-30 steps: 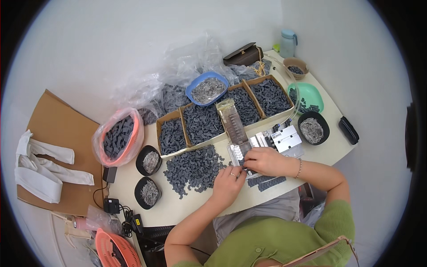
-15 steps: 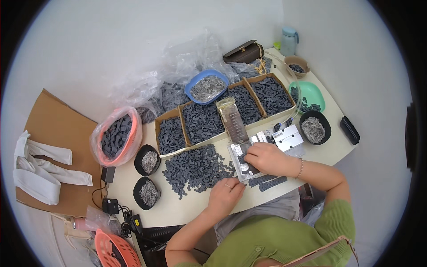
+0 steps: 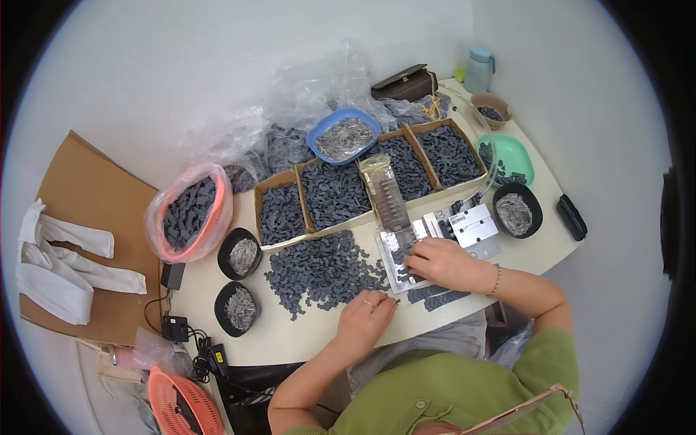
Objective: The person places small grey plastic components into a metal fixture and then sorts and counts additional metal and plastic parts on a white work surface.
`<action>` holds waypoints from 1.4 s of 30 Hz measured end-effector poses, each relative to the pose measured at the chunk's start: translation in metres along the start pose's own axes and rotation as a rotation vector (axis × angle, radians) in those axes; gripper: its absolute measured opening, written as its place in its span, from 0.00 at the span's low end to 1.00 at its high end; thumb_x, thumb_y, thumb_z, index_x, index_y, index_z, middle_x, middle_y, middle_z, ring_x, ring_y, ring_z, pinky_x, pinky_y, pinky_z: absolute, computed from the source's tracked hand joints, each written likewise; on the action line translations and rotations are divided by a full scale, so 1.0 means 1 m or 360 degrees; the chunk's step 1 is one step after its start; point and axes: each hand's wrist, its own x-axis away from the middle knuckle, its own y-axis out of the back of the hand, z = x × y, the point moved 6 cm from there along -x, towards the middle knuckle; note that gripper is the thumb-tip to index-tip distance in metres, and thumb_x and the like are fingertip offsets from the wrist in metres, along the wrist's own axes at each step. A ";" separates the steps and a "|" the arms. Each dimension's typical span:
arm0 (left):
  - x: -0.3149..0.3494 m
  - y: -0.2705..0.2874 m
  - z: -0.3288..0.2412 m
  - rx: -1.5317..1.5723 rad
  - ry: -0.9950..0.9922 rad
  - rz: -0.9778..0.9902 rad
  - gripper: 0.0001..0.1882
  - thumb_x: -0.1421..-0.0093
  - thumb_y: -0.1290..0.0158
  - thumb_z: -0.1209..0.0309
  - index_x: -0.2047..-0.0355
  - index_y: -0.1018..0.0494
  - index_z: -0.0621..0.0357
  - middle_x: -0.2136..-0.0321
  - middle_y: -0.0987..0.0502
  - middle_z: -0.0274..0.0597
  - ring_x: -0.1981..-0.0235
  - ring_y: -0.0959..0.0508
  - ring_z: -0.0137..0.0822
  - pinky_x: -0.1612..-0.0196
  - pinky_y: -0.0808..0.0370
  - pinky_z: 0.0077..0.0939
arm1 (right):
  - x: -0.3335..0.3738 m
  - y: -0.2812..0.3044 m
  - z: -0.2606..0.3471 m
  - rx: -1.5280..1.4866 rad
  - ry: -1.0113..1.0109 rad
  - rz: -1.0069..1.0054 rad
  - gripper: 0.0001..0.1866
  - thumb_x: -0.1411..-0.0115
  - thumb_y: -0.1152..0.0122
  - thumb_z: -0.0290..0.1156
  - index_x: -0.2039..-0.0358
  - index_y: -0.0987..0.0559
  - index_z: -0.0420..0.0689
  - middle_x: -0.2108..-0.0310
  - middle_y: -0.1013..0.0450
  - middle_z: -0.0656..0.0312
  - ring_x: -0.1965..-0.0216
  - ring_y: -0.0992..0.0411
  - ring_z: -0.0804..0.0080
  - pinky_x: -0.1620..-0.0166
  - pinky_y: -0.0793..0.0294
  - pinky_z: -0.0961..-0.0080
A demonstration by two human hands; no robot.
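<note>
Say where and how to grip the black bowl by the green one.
Probably the near-right rim of the black bowl, from that side: the green bowl crowds its far side, the metal block its left. It stands upright, holding metal pins.

Along the far side, a plain off-white back wall (image 3: 203, 51), smooth and pale. To the right, a similar light grey-white side wall (image 3: 602, 123), joined to it at a straight vertical corner (image 3: 472, 25). Set into that corner at a slant, a cream-topped table (image 3: 290, 342), edges bowed by the wide lens. Off its left end, a large creased sheet of brown cardboard (image 3: 119, 192). Below the table's near left edge, a black ridged surface (image 3: 264, 374), too dim to identify. Far right, a dark upright shape (image 3: 669, 225), also unclear. Overall, soft, even light; deeper shade beneath the tabletop.
</note>
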 end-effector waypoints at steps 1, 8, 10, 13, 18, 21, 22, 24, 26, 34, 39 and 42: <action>-0.003 0.000 0.001 0.0000 0.0002 -0.0006 0.08 0.53 0.39 0.79 0.71 0.24 0.61 0.74 0.27 0.38 0.73 0.25 0.38 0.72 0.27 0.29 | -0.001 -0.001 0.000 -0.0013 -0.0019 0.0021 0.12 0.54 0.37 0.27 0.66 0.23 0.42 0.68 0.30 0.61 0.66 0.29 0.64 0.63 0.27 0.71; -0.023 -0.006 0.004 -0.0091 -0.0158 -0.0027 0.08 0.52 0.39 0.78 0.71 0.25 0.62 0.73 0.27 0.39 0.74 0.26 0.39 0.73 0.27 0.29 | -0.005 -0.004 0.003 0.0050 0.0113 0.0019 0.11 0.53 0.40 0.26 0.67 0.22 0.42 0.68 0.29 0.61 0.66 0.28 0.65 0.62 0.27 0.71; -0.027 -0.013 0.007 -0.0175 -0.0206 0.0005 0.08 0.52 0.40 0.77 0.70 0.25 0.63 0.73 0.27 0.40 0.73 0.26 0.39 0.73 0.27 0.29 | -0.005 -0.005 0.001 0.0017 0.0136 -0.0021 0.12 0.53 0.40 0.26 0.66 0.22 0.42 0.67 0.29 0.61 0.65 0.28 0.65 0.62 0.26 0.71; -0.027 -0.030 0.015 -0.0287 -0.0303 0.0043 0.09 0.51 0.41 0.75 0.69 0.25 0.64 0.71 0.26 0.40 0.73 0.26 0.38 0.73 0.27 0.28 | 0.000 -0.005 -0.005 -0.0058 0.0075 -0.0053 0.14 0.53 0.39 0.25 0.63 0.21 0.42 0.65 0.27 0.61 0.63 0.27 0.64 0.61 0.26 0.71; -0.022 -0.034 0.011 -0.0277 -0.0170 0.0051 0.14 0.50 0.41 0.71 0.62 0.25 0.64 0.64 0.27 0.44 0.64 0.26 0.41 0.63 0.28 0.33 | 0.005 0.003 -0.009 -0.0211 -0.0046 -0.0045 0.16 0.53 0.39 0.23 0.60 0.21 0.42 0.63 0.27 0.60 0.61 0.27 0.62 0.59 0.25 0.70; -0.019 -0.023 0.005 -0.0206 0.0007 0.0091 0.17 0.50 0.41 0.72 0.58 0.24 0.61 0.60 0.27 0.46 0.59 0.27 0.44 0.57 0.31 0.36 | 0.009 0.004 -0.003 -0.0201 -0.0048 -0.0080 0.16 0.53 0.40 0.22 0.61 0.22 0.40 0.63 0.28 0.59 0.61 0.28 0.62 0.59 0.26 0.69; -0.017 -0.018 0.007 -0.0193 0.0069 0.0112 0.18 0.50 0.41 0.73 0.57 0.24 0.59 0.59 0.28 0.46 0.58 0.28 0.45 0.56 0.32 0.37 | 0.009 0.004 -0.001 -0.0190 -0.0049 -0.0097 0.16 0.53 0.41 0.22 0.61 0.22 0.40 0.63 0.28 0.59 0.60 0.28 0.62 0.59 0.27 0.69; -0.012 -0.006 0.020 -0.0074 0.0193 0.0045 0.17 0.51 0.41 0.75 0.58 0.23 0.58 0.60 0.27 0.46 0.58 0.28 0.45 0.56 0.33 0.37 | 0.007 0.003 0.003 -0.0139 -0.0027 -0.0078 0.16 0.53 0.41 0.23 0.60 0.22 0.39 0.63 0.29 0.59 0.60 0.29 0.63 0.59 0.27 0.70; -0.007 0.006 0.038 -0.0051 0.0313 -0.0016 0.15 0.51 0.41 0.76 0.60 0.23 0.57 0.61 0.27 0.44 0.59 0.28 0.44 0.56 0.33 0.36 | 0.006 0.000 0.005 -0.0100 -0.0015 -0.0085 0.16 0.53 0.40 0.23 0.60 0.22 0.40 0.63 0.29 0.60 0.61 0.30 0.63 0.59 0.28 0.71; -0.019 -0.008 0.053 -0.0166 0.0279 0.0159 0.11 0.53 0.38 0.72 0.68 0.23 0.57 0.69 0.29 0.38 0.64 0.29 0.41 0.62 0.34 0.35 | -0.001 -0.008 0.004 -0.0014 0.0032 -0.0042 0.14 0.52 0.39 0.25 0.62 0.21 0.42 0.65 0.29 0.62 0.64 0.30 0.65 0.62 0.28 0.72; -0.023 -0.020 0.052 -0.0237 0.0195 0.0205 0.11 0.55 0.38 0.75 0.68 0.21 0.57 0.73 0.27 0.37 0.68 0.28 0.40 0.65 0.32 0.34 | 0.001 -0.006 0.013 0.0145 0.0193 -0.0069 0.14 0.53 0.43 0.27 0.64 0.23 0.39 0.68 0.31 0.62 0.66 0.31 0.67 0.63 0.28 0.74; -0.023 -0.021 0.053 -0.0293 0.0130 0.0176 0.11 0.55 0.39 0.77 0.68 0.21 0.58 0.73 0.26 0.39 0.69 0.27 0.41 0.66 0.29 0.33 | 0.009 -0.005 0.023 0.0343 0.0300 -0.0048 0.18 0.53 0.44 0.27 0.60 0.24 0.35 0.66 0.30 0.60 0.63 0.29 0.68 0.61 0.28 0.74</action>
